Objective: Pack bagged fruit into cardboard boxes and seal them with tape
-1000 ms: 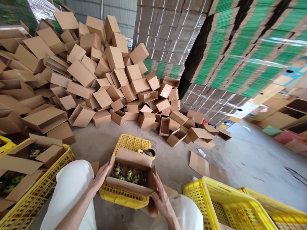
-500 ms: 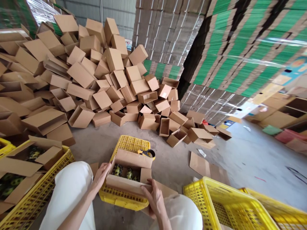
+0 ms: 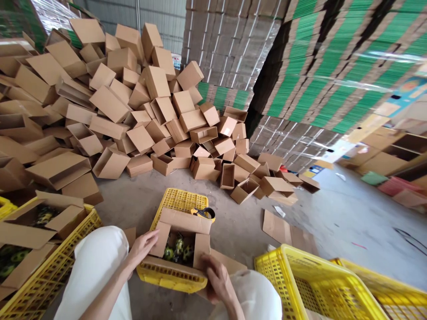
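Note:
A cardboard box (image 3: pixel 185 219) with raised flaps rests on an upturned yellow crate (image 3: pixel 173 279) between my knees. Inside it lie several green-and-dark wrapped items (image 3: pixel 179 247). My left hand (image 3: pixel 144 247) touches the box's left side, its fingers extended over the left flap. At the front right corner is my right hand (image 3: pixel 215 272), with fingers bent against the box edge and slightly blurred. Behind the box, a yellow-and-black tape dispenser (image 3: pixel 204 213) lies on the crate.
Left of my leg, a yellow crate (image 3: pixel 63 266) holds open boxes of green items. Yellow crates (image 3: pixel 320 275) stand at the right. A large heap of cardboard boxes (image 3: pixel 110 104) lies ahead, beside tall stacks of flattened cardboard (image 3: pixel 310 66).
The left flap now stands out over the box and more of the green items show. My left hand has loosened along that side; my right hand has shifted slightly at the corner.

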`<act>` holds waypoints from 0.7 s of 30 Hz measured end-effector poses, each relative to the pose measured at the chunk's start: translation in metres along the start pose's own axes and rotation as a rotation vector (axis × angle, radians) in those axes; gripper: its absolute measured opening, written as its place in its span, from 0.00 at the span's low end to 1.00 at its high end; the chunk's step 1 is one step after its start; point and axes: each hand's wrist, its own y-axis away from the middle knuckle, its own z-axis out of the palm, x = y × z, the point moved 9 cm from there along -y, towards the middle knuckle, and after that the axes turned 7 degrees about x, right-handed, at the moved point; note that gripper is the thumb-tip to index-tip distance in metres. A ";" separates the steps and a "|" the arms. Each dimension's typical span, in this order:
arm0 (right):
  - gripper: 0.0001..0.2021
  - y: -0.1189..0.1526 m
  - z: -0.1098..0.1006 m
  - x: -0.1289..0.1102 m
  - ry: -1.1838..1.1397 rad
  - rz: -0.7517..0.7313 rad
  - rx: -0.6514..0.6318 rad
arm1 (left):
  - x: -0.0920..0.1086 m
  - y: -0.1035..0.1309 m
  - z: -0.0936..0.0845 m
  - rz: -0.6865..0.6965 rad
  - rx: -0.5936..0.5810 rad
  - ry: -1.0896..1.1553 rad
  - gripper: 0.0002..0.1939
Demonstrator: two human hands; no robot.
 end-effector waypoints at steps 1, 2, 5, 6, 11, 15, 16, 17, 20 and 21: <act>0.19 -0.001 -0.005 0.008 -0.025 0.021 0.012 | -0.004 -0.002 -0.002 -0.033 0.008 0.031 0.47; 0.21 -0.001 -0.011 0.015 -0.040 0.032 0.029 | -0.006 -0.003 -0.004 -0.063 0.014 0.069 0.49; 0.22 0.000 -0.013 0.019 -0.040 0.013 -0.060 | -0.010 -0.004 -0.006 -0.119 0.005 0.159 0.50; 0.21 0.001 -0.012 0.017 -0.031 0.006 -0.094 | -0.010 -0.004 -0.006 -0.122 -0.003 0.168 0.49; 0.21 -0.009 -0.012 0.006 0.008 0.032 0.034 | 0.009 0.004 -0.014 0.073 0.084 -0.006 0.38; 0.15 -0.013 -0.012 -0.002 0.088 -0.057 0.203 | 0.016 0.008 -0.012 0.187 0.128 -0.158 0.30; 0.12 -0.012 -0.011 -0.002 0.101 -0.072 0.233 | 0.014 0.008 -0.012 0.195 0.135 -0.182 0.29; 0.10 -0.010 -0.010 -0.002 0.108 -0.076 0.264 | 0.011 0.007 -0.012 0.202 0.145 -0.204 0.28; 0.08 -0.003 -0.005 0.003 0.119 -0.039 0.334 | 0.000 0.006 -0.014 0.225 0.177 -0.256 0.26; 0.09 -0.001 -0.002 0.006 0.115 -0.018 0.346 | -0.004 0.006 -0.016 0.233 0.189 -0.266 0.25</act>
